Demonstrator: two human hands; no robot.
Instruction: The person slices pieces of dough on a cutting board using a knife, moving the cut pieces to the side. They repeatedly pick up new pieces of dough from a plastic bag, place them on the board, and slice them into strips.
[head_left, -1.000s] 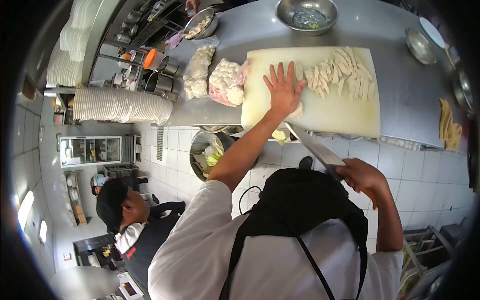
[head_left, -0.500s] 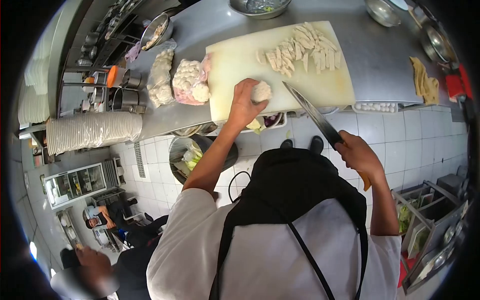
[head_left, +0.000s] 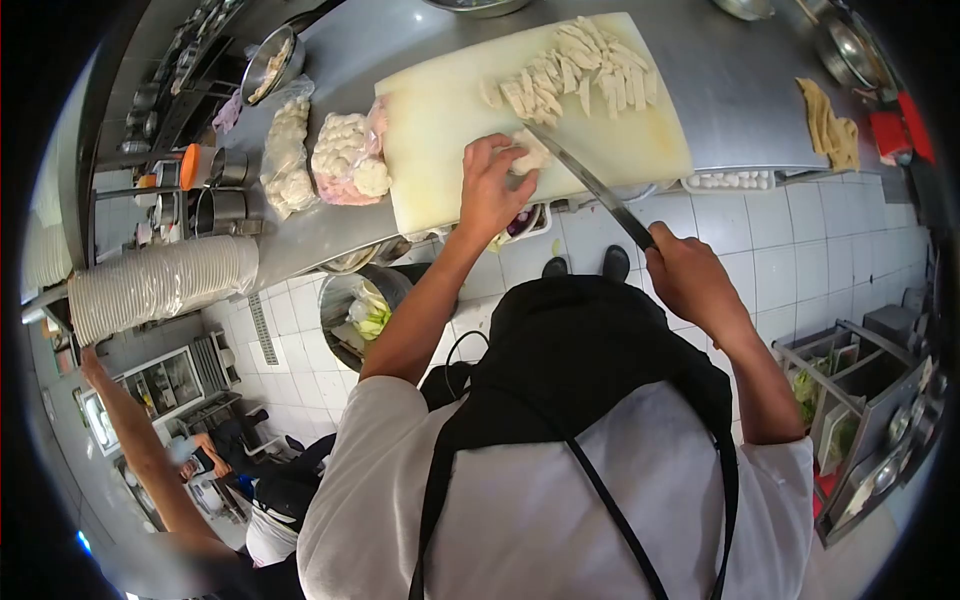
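On the white cutting board, my left hand grips a pale, rough, rounded lump like a mushroom, fingers curled over its left side. The handle of a long kitchen knife is closed in my right hand. Its blade points up and left, with the tip end meeting the upper right of the lump. Farther back on the board lies a pile of pale cut strips. Left of the board sits a clear bag of whitish lumps, with a single lump at its corner.
Another filled bag and a metal bowl stand farther left. A yellow cloth lies right on the steel counter. A bin stands below; a co-worker's raised arm reaches toward stacked plates.
The knife has moved left, its tip end now meeting the lump. My left fingers have curled over the lump. The co-worker behind has raised an arm toward the plates, and the view has shifted.
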